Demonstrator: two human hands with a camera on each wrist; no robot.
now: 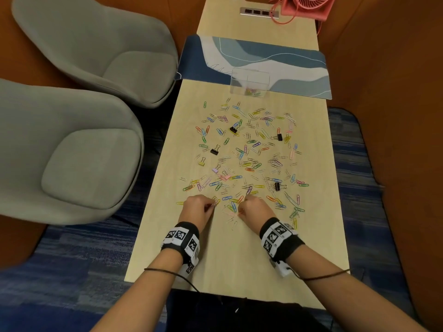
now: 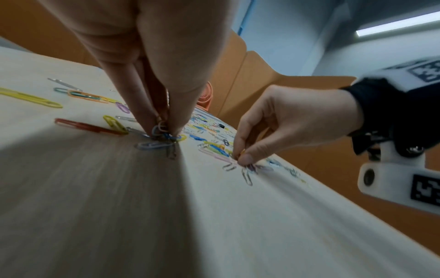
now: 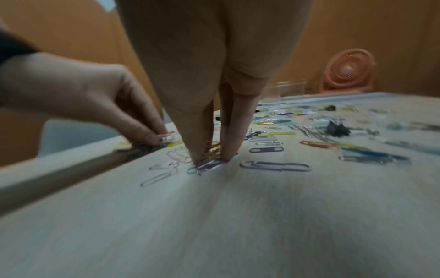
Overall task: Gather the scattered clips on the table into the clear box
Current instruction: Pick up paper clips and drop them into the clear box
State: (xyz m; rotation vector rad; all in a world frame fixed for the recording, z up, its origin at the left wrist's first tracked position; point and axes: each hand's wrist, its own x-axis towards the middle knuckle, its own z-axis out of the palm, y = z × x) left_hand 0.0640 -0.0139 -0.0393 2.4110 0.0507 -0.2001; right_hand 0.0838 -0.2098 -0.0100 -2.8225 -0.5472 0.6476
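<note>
Several coloured paper clips and a few binder clips lie scattered over the light wooden table. The clear box stands at the far end of the scatter, with a few clips inside. My left hand pinches a small bunch of paper clips against the table at the near left edge of the scatter. My right hand pinches another small bunch on the table beside it. Both hands have their fingertips down on the wood, a short way apart.
A blue patterned mat lies under and behind the box. A pink fan and a power strip sit at the table's far end. Two grey chairs stand to the left. The near strip of table is bare wood.
</note>
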